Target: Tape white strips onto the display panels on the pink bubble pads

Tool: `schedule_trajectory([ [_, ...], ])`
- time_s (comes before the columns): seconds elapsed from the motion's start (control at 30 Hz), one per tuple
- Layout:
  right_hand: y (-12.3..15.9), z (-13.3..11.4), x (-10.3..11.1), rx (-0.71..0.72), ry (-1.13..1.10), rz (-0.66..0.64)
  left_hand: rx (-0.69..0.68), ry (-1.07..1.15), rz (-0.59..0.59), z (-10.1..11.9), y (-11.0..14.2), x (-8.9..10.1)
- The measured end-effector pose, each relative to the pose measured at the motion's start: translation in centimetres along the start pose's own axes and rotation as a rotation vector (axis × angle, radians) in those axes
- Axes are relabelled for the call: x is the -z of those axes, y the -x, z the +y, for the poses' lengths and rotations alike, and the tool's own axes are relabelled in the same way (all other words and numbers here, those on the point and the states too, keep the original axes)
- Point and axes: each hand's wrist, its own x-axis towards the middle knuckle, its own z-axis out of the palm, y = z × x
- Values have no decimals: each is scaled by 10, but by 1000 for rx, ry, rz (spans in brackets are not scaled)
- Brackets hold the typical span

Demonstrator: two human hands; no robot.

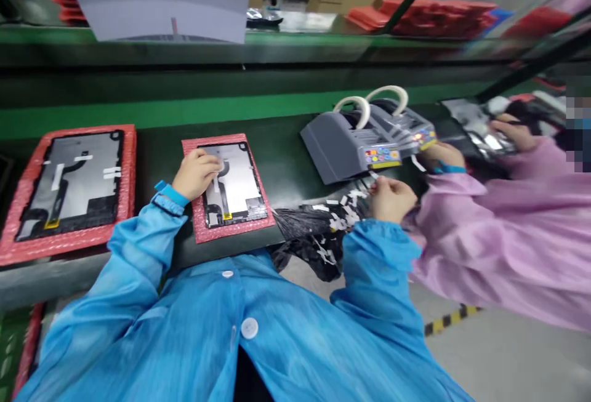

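Note:
My left hand (197, 173) lies across the upper left of a tablet screen panel (240, 180), its bent fingers resting near a dark flex cable (223, 192) and a white tape strip. Under that panel is a red bubble-wrap sheet (203, 229). Over to the right, my right hand (392, 199) is closed in a pinch on a small white tape strip (373, 175) at the front of a grey tape dispenser (341, 143). A second panel (87, 174), with white strips on its back, lies at the left on red bubble wrap (127, 199).
A second dispenser (392, 116) adjoins the first. A co-worker's hand (443, 157) in a pink sleeve (498, 217) is close to my right hand. White scraps (344, 217) lie on a black plastic bag (314, 251) at the bench edge. Red packs (438, 17) fill part of the shelf.

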Motion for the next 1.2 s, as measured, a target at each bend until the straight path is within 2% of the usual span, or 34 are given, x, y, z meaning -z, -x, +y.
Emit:
schedule_trajectory([
  [0.1,11,-2,7,181,136,47,-14,44,-77,-13,-9,-11],
  [0.13,18,-5,6,204,111,5,-18,51,-98,-16,-10,-15],
  [0.2,38,-16,-6,223,4,-215,-35,61,-130,-20,-10,-21],
  [0.27,61,-31,-32,242,-77,-505,-47,69,-144,-22,-10,-25],
  [0.33,84,-46,-68,284,-72,-737,-46,64,-155,-25,-10,-26],
  [0.43,109,-63,-125,348,48,-973,-34,42,-181,-28,-10,-27],
  [0.53,126,-71,-162,412,232,-1107,-32,32,-192,-29,-10,-27],
  [0.6,133,-72,-174,459,344,-1126,-40,13,-192,-30,-9,-28],
  [0.7,138,-74,-180,522,479,-1105,-64,-30,-187,-31,-8,-30],
  [0.9,144,-86,-176,557,685,-1085,-134,-54,-139,-36,-8,-34],
  [1.2,152,-91,-171,643,780,-1057,-94,-80,-151,-33,-8,-34],
])
